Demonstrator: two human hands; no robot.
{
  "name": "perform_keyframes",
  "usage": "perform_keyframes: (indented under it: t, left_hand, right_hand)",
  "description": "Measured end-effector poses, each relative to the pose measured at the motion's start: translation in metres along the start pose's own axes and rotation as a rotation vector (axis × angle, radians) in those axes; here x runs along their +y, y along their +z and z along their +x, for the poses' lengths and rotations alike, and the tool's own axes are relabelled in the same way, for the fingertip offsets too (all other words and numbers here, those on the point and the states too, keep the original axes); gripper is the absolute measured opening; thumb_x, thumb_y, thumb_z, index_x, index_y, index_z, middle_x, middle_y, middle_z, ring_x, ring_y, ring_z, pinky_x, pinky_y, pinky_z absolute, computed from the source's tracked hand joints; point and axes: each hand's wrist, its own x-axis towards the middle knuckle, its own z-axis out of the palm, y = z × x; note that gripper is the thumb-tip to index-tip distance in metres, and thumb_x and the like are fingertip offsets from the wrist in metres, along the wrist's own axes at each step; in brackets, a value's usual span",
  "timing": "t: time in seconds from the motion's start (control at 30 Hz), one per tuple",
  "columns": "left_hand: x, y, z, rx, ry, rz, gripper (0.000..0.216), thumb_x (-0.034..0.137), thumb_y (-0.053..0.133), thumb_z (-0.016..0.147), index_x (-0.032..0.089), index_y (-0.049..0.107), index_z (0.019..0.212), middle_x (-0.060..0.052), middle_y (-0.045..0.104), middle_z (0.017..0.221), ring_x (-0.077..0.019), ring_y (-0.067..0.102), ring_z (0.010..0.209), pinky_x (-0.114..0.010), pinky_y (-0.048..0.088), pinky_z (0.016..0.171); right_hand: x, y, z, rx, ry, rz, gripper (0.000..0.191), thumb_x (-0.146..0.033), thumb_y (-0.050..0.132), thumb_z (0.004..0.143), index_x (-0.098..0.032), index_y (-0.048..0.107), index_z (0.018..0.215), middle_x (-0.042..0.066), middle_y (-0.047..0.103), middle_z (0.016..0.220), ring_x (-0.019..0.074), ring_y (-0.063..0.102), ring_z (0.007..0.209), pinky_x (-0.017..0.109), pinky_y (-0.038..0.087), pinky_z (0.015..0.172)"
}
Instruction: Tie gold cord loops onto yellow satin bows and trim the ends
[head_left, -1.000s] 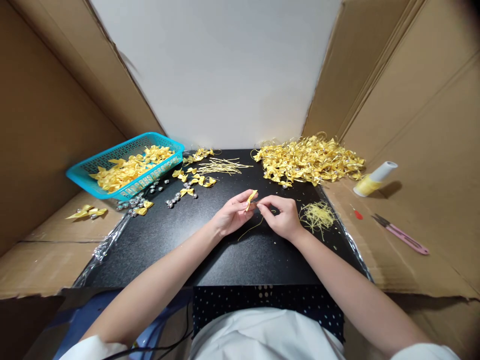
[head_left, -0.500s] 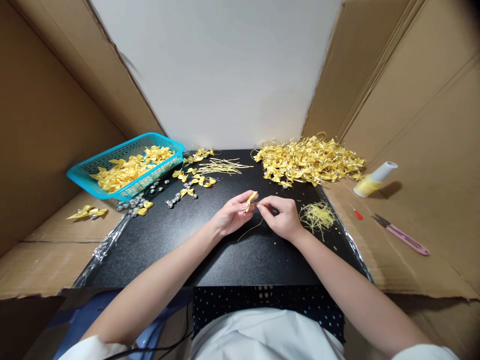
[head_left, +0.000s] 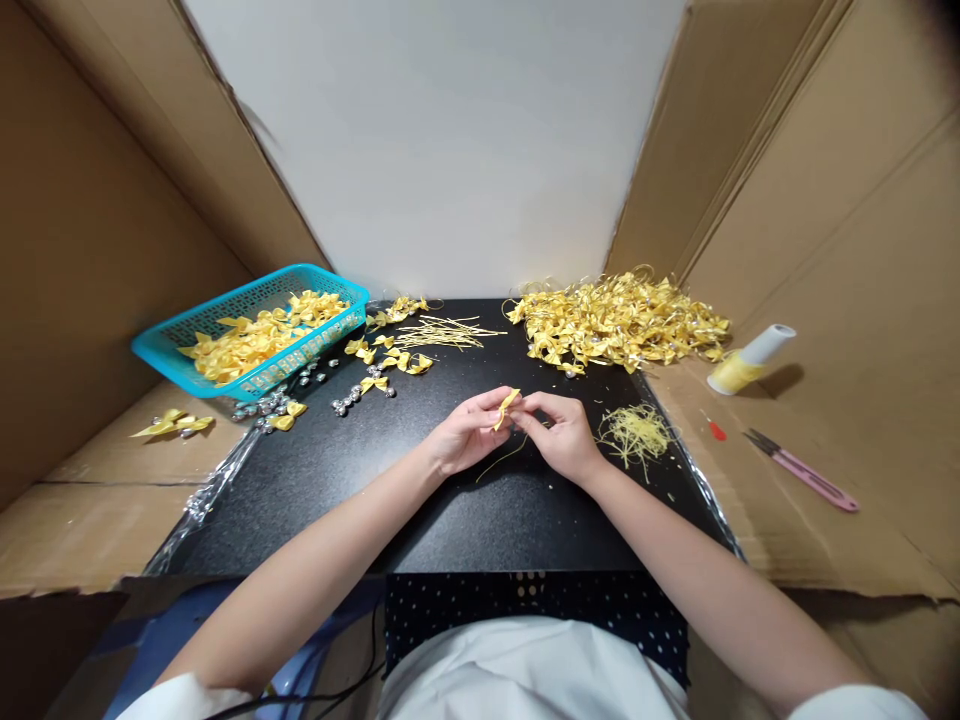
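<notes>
Over the black tabletop, my left hand [head_left: 469, 435] pinches a yellow ribbon bow [head_left: 506, 408] between thumb and fingertips. My right hand [head_left: 561, 435] meets it from the right, with thumb and forefinger closed together against the bow's side. A thin yellow cord [head_left: 501, 460] trails below the right fingers and curves toward the left. The fingers hide where cord and bow meet, and the bow's knot does not show.
On the left is a blue basket [head_left: 169, 368] of bows, with silver bells [head_left: 345, 402] nearby. Cut cords [head_left: 450, 332] lie behind my hands. A heap of bows [head_left: 622, 320], cord scraps [head_left: 637, 435], a spool [head_left: 752, 358], a red needle threader [head_left: 715, 429] and pink snips [head_left: 814, 480] are rightward.
My right fingers have moved slightly left and up, closing the small gap to the bow. The bow has tilted a little in my left fingers.
</notes>
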Motion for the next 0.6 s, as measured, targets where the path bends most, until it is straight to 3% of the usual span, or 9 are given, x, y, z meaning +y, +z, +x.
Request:
perform_keyframes:
  t: [0.13, 0.2, 0.33, 0.6]
  left_hand:
    - [0.000, -0.002, 0.003, 0.049, 0.068, 0.068, 0.030, 0.005, 0.080, 0.059, 0.015, 0.075, 0.086, -0.005, 0.075, 0.089, -0.0112, 0.067, 0.078, -0.017, 0.048, 0.066]
    - [0.001, -0.003, 0.004, 0.100, 0.132, 0.103, 0.031, 0.006, 0.081, 0.058, 0.016, 0.076, 0.087, -0.006, 0.076, 0.094, -0.0117, 0.067, 0.080, -0.019, 0.048, 0.068]
    - [0.001, -0.002, 0.005, 0.189, 0.192, 0.214, 0.032, 0.009, 0.084, 0.056, 0.016, 0.078, 0.087, -0.006, 0.076, 0.091, -0.0090, 0.063, 0.071, -0.021, 0.048, 0.069]
    - [0.002, -0.003, 0.003, 0.129, 0.148, 0.354, 0.036, 0.014, 0.085, 0.060, 0.014, 0.077, 0.095, -0.008, 0.076, 0.092, -0.0121, 0.064, 0.075, -0.025, 0.045, 0.075]
  right_hand:
    - [-0.002, 0.000, 0.002, 0.037, -0.003, -0.079, 0.011, -0.024, 0.065, 0.083, -0.020, 0.068, 0.074, 0.002, 0.073, 0.075, 0.0163, 0.067, 0.067, 0.029, 0.053, 0.067]
    - [-0.005, -0.004, 0.004, 0.098, -0.043, -0.179, 0.003, -0.023, 0.067, 0.082, -0.021, 0.068, 0.080, 0.003, 0.073, 0.081, 0.0186, 0.066, 0.077, 0.032, 0.052, 0.073]
    - [-0.006, -0.013, 0.009, 0.200, -0.119, -0.339, 0.012, -0.025, 0.068, 0.081, -0.024, 0.069, 0.093, 0.005, 0.068, 0.100, 0.0229, 0.060, 0.098, 0.042, 0.047, 0.089]
    - [0.003, -0.013, 0.011, 0.021, -0.121, -0.392, 0.009, -0.020, 0.068, 0.081, -0.027, 0.073, 0.080, 0.004, 0.061, 0.111, 0.0237, 0.050, 0.103, 0.043, 0.044, 0.093]
